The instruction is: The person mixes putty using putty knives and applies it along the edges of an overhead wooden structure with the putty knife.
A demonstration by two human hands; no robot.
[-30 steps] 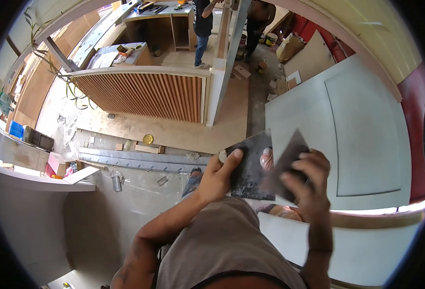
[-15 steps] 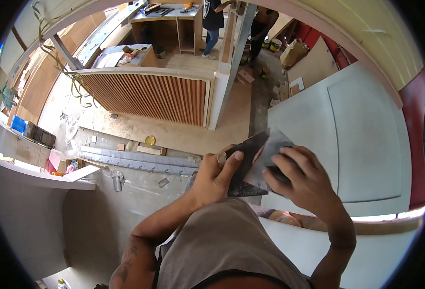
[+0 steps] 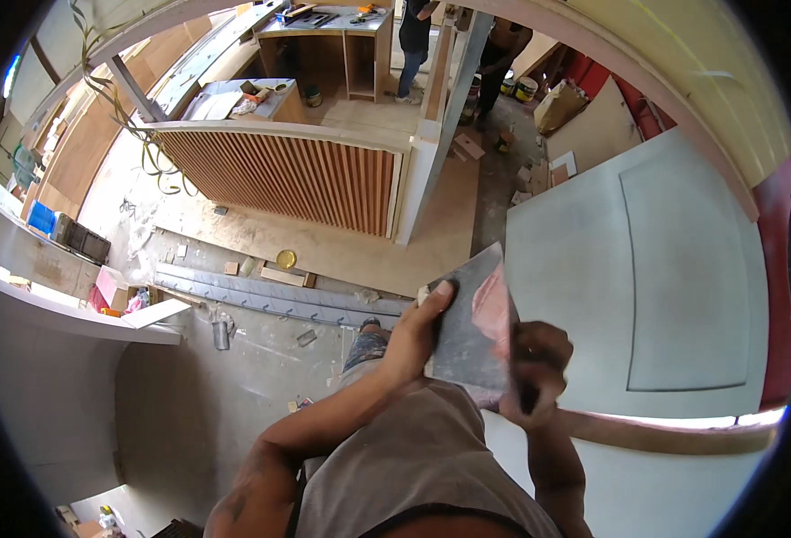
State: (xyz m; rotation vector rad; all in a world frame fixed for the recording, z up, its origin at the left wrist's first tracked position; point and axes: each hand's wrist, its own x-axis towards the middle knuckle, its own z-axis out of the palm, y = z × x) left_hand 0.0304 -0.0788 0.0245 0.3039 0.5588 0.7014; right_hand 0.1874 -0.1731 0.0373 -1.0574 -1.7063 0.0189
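Note:
My left hand [image 3: 410, 339] is closed on a flat dark grey putty board [image 3: 463, 339], thumb on top, held tilted in front of my body. Pink putty [image 3: 491, 309] is smeared over the board's right half. At the board's right edge, my right hand [image 3: 541, 359] is curled round the black handle of a putty knife [image 3: 528, 396]. The knife's blade is turned almost edge-on against the board, so little of it shows. Motion blurs the right fingers.
A large pale door panel [image 3: 574, 287] leans at my right. Ahead stands a counter front with wooden slats [image 3: 288, 179]. Long grey metal strips [image 3: 261, 300] and a yellow lid [image 3: 286, 259] lie on the floor. Two people [image 3: 413, 45] stand at the back.
My right hand has turned and moved down to the board's right edge; the blade, earlier flat across the board, is now nearly edge-on. More pink putty shows on the board.

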